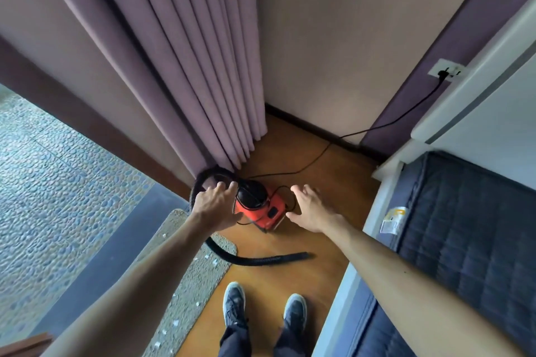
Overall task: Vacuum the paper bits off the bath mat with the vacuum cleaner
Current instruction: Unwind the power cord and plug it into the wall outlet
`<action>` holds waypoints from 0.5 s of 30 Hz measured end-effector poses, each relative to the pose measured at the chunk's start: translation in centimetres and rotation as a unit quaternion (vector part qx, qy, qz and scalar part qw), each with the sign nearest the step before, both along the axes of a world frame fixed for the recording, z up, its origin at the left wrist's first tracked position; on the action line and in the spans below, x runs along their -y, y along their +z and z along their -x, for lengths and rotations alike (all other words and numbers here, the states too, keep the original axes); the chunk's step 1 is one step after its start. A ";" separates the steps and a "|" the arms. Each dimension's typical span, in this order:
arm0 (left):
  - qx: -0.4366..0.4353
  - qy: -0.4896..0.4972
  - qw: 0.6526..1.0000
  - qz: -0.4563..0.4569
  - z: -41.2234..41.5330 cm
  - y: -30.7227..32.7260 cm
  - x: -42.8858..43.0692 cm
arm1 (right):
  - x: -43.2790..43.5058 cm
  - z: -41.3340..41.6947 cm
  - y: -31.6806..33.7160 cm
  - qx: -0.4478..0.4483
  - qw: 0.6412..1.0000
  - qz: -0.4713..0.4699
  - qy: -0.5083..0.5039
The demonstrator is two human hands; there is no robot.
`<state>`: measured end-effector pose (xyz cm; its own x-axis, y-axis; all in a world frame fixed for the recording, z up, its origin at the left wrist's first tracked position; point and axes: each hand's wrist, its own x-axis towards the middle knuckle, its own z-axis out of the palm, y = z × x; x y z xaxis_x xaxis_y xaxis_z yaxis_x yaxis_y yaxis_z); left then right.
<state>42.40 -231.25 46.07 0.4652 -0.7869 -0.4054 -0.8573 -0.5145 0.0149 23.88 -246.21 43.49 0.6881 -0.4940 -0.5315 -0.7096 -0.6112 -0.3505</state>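
Observation:
A small red and black vacuum cleaner [259,207] stands on the wooden floor near the curtain. Its black ribbed hose [261,260] loops up behind it and trails across the floor to the right. My left hand [216,206] hovers open just left of the vacuum, fingers spread. On the vacuum's right side my right hand [309,209] is open as well, close to the body but holding nothing. The grey speckled bath mat [185,293] lies at lower left, with several white paper bits [214,261] scattered on it.
A purple curtain [185,66] hangs behind the vacuum. The black power cord [362,132] runs to a wall socket [446,70]. A bed with a dark quilted mattress [464,226] fills the right side. My two feet in dark shoes [235,304] stand on the floor. Pebble tiling [58,168] lies left.

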 end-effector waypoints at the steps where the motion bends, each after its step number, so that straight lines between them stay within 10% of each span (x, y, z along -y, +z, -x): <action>1: 0.000 -0.013 1.000 -0.013 -0.2 -1.1 -0.5 | -0.6 0.1 -1.0 -0.008 1.000 -0.005 -0.005; 15: -0.093 -0.129 0.982 -0.106 -2.8 -18.1 -4.8 | -9.3 0.8 -16.1 -0.114 0.987 -0.047 -0.100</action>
<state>45.17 -226.45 27.97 0.1642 -0.7572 -0.6323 -0.9520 -0.2895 0.0995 23.10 -236.90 27.37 0.4393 -0.5488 -0.7112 -0.8796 -0.4236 -0.2165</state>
